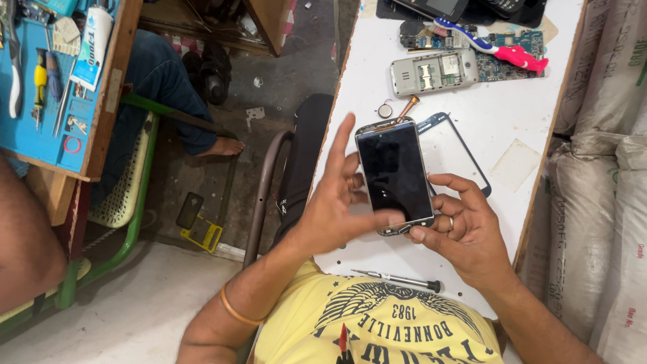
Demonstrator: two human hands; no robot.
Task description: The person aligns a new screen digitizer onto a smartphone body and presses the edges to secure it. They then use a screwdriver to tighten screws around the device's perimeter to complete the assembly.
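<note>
**Both hands on a dark-screen phone above the white table**

The black, flat rectangular smartphone w/ silver metal frame (395, 176) is held up in the air over the white table (539, 101), near its front-left edge, screen toward the camera and dark.

Left hand (335, 201): thumb is pressed across the bottom edge of the phone, the other fingers are spread and mostly open beside the left side of the phone; index finger points up. So this grip is loose, more support than clamp.

Right hand (465, 229), w/ a ring on one finger: fingers curl behind the right side and lower corner of the phone, thumb tip at the bottom edge, touching it. This grip is closed on the phone.

On the table, just behind the phone: a thin dark-framed glass front panel (453, 149), lying flat, partly hidden by the phone. Near its top a small copper-coloured tool w/ round head (406, 106) and a small round silver part (385, 110). Further back a grey open phone body w/o back cover (435, 71), a green-blue circuit board (520, 42) and a blue-white-pink toothbrush (495, 46) lying over it.

Close to the person's yellow shirt lies a thin metal screwdriver w/ black tip end (397, 278), apart from both hands.

At left, another person sits by a blue work mat w/ tools (40, 128).
</note>
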